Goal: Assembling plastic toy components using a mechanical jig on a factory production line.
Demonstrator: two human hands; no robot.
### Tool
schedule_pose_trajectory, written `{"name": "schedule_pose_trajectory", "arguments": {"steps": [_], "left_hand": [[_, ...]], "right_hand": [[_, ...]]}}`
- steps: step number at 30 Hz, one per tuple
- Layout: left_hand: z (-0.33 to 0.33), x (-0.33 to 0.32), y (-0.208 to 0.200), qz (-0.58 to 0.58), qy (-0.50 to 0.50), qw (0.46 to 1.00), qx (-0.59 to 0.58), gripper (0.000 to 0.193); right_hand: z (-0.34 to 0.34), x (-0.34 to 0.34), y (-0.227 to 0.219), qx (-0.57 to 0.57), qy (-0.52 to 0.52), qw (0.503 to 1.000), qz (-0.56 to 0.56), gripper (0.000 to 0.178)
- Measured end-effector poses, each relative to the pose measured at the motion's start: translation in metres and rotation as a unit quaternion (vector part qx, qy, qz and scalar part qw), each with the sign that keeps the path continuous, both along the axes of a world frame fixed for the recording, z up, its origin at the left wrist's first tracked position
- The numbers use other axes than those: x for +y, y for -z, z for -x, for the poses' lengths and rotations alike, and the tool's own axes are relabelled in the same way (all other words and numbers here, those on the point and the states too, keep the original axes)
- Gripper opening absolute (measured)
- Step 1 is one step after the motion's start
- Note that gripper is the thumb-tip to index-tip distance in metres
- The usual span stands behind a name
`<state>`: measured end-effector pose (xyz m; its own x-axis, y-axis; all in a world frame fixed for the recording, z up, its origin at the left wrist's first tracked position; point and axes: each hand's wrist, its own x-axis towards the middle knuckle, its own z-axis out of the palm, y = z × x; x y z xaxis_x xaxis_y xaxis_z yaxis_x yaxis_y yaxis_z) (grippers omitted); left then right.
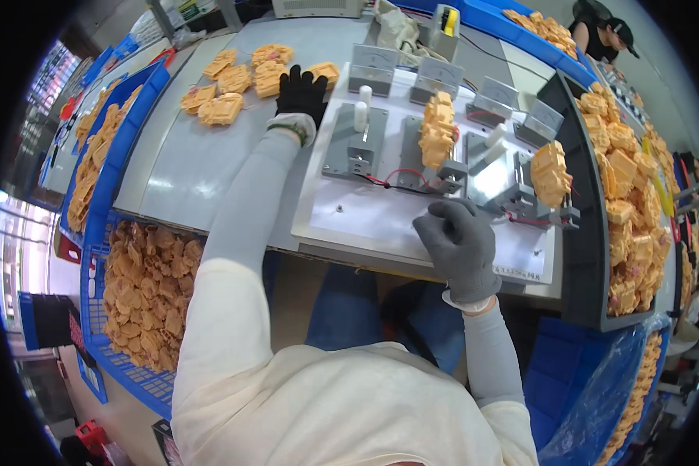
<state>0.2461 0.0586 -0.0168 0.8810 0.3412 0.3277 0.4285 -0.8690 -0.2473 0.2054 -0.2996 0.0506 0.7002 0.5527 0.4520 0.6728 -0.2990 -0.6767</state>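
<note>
My left hand (301, 99), in a black glove, reaches forward over the table with its fingers spread. It is open, between one orange plastic part (270, 78) on its left and another orange part (323, 73) on its right. My right hand (464, 252), in a grey glove, is over the front of the white test board (365, 221). Its fingers are curled in and I see nothing in them. Beyond it, an orange part (438, 132) stands upright in a grey fixture. Another part (551, 175) sits in the rightmost fixture. The left fixture (357, 144) shows its bare white posts.
Small panel meters (374, 68) line the board's back edge. A dark bin (586, 264) heaped with orange parts stands at the right. Blue crates (101, 194) of parts stand at the left. More parts (220, 109) lie on the table's far left. A person (598, 39) is at the far right.
</note>
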Motion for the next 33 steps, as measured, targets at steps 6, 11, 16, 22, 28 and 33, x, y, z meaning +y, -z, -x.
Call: {"name": "schedule_pose_trajectory", "arguments": {"steps": [6,11,16,22,28,33], "left_hand": [[0.077,-0.018,0.038,0.104,0.07,0.979,-0.161,0.033],[0.163,-0.064,0.027,0.07,0.065,0.956,-0.276,0.052],[0.198,-0.085,0.019,0.102,0.021,0.952,-0.289,0.046],[0.199,-0.084,0.024,0.125,0.002,0.941,-0.315,0.046],[0.184,-0.108,-0.007,-0.012,-0.004,0.906,-0.423,0.05],[0.16,-0.196,-0.087,0.616,0.19,0.6,-0.473,0.028]], "right_hand": [[-0.001,-0.002,0.01,-0.044,-0.012,0.998,-0.042,0.016],[0.0,-0.006,0.01,-0.059,-0.012,0.998,-0.036,0.014],[0.002,-0.008,0.009,-0.038,-0.006,0.999,-0.034,0.012],[0.0,-0.012,0.01,0.054,-0.019,0.995,-0.084,0.012],[-0.004,-0.014,0.017,0.184,0.035,0.965,-0.186,0.023],[-0.003,-0.014,0.024,0.069,0.019,0.986,-0.149,0.022]]}}
